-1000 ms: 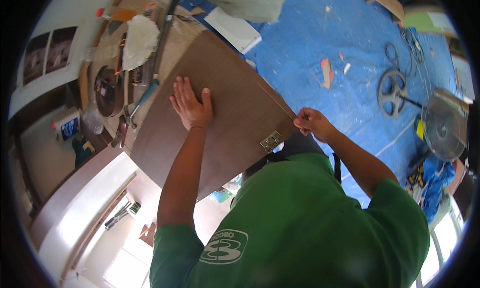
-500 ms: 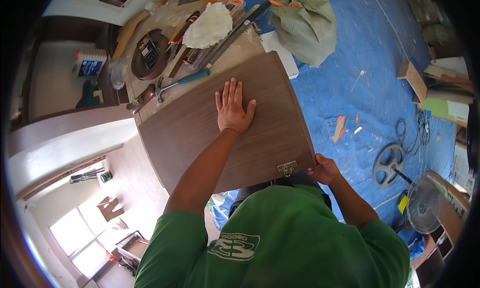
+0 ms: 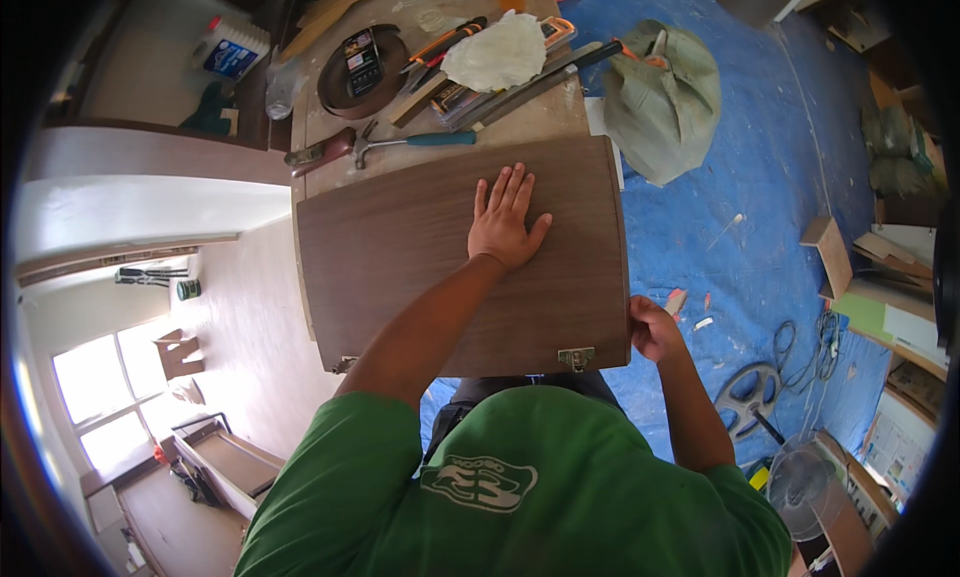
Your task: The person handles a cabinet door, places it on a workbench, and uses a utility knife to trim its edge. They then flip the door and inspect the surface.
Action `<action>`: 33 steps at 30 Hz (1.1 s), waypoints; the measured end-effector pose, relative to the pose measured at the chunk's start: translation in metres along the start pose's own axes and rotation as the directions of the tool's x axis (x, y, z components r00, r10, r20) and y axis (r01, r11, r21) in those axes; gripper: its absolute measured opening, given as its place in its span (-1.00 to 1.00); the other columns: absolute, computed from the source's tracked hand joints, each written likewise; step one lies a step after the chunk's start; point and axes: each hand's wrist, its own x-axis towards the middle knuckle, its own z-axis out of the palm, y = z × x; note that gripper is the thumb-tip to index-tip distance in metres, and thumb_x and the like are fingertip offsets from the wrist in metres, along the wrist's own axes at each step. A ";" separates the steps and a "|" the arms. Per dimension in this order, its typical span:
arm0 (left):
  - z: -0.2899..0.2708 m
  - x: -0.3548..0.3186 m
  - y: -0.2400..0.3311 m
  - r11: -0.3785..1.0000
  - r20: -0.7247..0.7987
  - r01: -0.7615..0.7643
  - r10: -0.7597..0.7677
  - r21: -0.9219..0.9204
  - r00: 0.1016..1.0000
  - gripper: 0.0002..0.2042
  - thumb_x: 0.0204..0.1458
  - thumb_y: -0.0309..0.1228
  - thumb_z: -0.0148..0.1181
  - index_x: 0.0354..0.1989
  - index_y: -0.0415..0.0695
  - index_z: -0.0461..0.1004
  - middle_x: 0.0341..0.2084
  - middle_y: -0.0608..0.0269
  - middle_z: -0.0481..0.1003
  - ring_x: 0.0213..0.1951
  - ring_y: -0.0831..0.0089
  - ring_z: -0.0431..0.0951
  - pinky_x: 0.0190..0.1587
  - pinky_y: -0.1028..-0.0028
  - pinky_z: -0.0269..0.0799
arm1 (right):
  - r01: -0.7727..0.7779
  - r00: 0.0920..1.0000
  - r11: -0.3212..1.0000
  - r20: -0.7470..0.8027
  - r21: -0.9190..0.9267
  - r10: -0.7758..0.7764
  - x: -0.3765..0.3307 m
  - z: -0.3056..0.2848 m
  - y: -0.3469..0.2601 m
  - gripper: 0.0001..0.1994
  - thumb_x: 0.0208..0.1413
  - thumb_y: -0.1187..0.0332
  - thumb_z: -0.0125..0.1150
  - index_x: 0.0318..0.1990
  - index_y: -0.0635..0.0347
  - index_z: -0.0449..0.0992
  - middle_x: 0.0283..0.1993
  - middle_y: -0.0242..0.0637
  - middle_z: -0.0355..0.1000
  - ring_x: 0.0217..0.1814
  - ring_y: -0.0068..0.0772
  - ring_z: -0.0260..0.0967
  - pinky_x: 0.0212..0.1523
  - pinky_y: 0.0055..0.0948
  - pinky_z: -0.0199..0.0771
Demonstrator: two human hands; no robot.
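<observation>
A brown wood-grain cabinet door (image 3: pixel 400 247) lies flat on the worktable in front of me. My left hand (image 3: pixel 505 222) rests palm down on its upper face, right of the middle, with the fingers stretched out. At the door's right edge, near the front corner, my right hand (image 3: pixel 655 329) has its fingers curled against the edge. Whether anything small is in those fingers is hidden. A metal hinge (image 3: pixel 576 360) sits at the front edge near the right corner. Another hinge (image 3: pixel 343 364) shows at the left, partly behind my left forearm.
Beyond the door, the worktable (image 3: pixel 330 182) carries a hammer (image 3: pixel 415 142), a hand plane (image 3: pixel 322 152), a coil of brown edge banding (image 3: pixel 395 72) with a phone inside it, and a white cloth (image 3: pixel 495 52). A grey-green bag (image 3: pixel 662 102) stands right, over blue sheeting (image 3: pixel 750 177).
The view has turned, so the door now lies squarer before me. My right hand sits slightly farther from the front corner along the right edge. My left hand stays flat on the door.
</observation>
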 end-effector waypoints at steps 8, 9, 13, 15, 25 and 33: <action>-0.004 -0.001 0.000 1.000 0.009 0.007 -0.007 -0.002 1.000 -0.31 0.24 0.08 -0.14 0.46 -0.01 0.03 0.49 0.31 -0.06 0.51 0.38 -0.17 0.52 0.14 -0.39 | 0.004 0.999 0.999 0.043 0.054 -0.006 0.014 0.005 -0.008 -0.87 0.26 0.29 0.21 -0.26 0.10 0.43 -0.23 -0.33 0.52 -0.23 -0.41 0.50 -0.17 -0.36 0.52; -0.004 -0.001 0.000 1.000 0.011 0.008 -0.007 -0.005 1.000 -0.32 0.24 0.08 -0.14 0.46 -0.01 0.03 0.49 0.31 -0.06 0.51 0.38 -0.16 0.52 0.14 -0.39 | 0.014 1.000 0.998 0.017 0.056 -0.015 0.009 0.003 -0.004 -0.86 0.25 0.29 0.22 -0.27 0.10 0.43 -0.22 -0.32 0.52 -0.21 -0.40 0.49 -0.15 -0.36 0.52; -0.003 -0.002 -0.002 1.000 0.001 0.002 -0.002 -0.017 1.000 -0.32 0.25 0.08 -0.15 0.47 -0.02 0.03 0.50 0.30 -0.07 0.51 0.38 -0.17 0.52 0.14 -0.39 | -0.028 0.999 0.999 0.032 0.021 0.027 -0.011 -0.014 0.013 -0.84 0.20 0.29 0.28 -0.31 0.07 0.41 -0.26 -0.34 0.52 -0.23 -0.38 0.50 -0.14 -0.32 0.51; -0.002 -0.002 -0.003 1.000 0.007 0.006 -0.006 -0.024 1.000 -0.32 0.25 0.08 -0.16 0.47 -0.03 0.02 0.50 0.31 -0.08 0.51 0.38 -0.17 0.53 0.15 -0.40 | -0.087 0.991 0.996 0.097 -0.028 0.089 -0.024 -0.027 0.017 -0.83 0.18 0.29 0.31 -0.31 0.06 0.41 -0.29 -0.35 0.52 -0.25 -0.37 0.50 -0.16 -0.29 0.50; -0.001 -0.005 -0.007 0.998 -0.045 -0.020 0.017 -0.065 0.999 -0.33 0.26 0.08 -0.15 0.45 -0.05 0.06 0.49 0.29 -0.06 0.51 0.37 -0.16 0.52 0.15 -0.38 | -0.479 0.876 0.680 -0.352 -0.554 0.330 -0.063 -0.092 0.043 -0.89 0.02 0.41 0.36 -0.34 0.13 0.53 -0.36 -0.40 0.51 -0.31 -0.45 0.45 -0.23 -0.37 0.48; -0.003 -0.011 -0.011 0.989 -0.121 -0.055 0.039 -0.136 0.992 -0.33 0.26 0.06 -0.16 0.45 -0.05 0.04 0.50 0.27 -0.08 0.51 0.36 -0.18 0.52 0.14 -0.37 | -0.609 0.769 0.336 -0.639 -0.718 0.029 -0.086 -0.111 0.062 -0.67 0.13 0.19 0.33 -0.47 0.31 0.50 -0.61 -0.19 0.42 -0.71 -0.38 0.33 -0.72 -0.34 0.33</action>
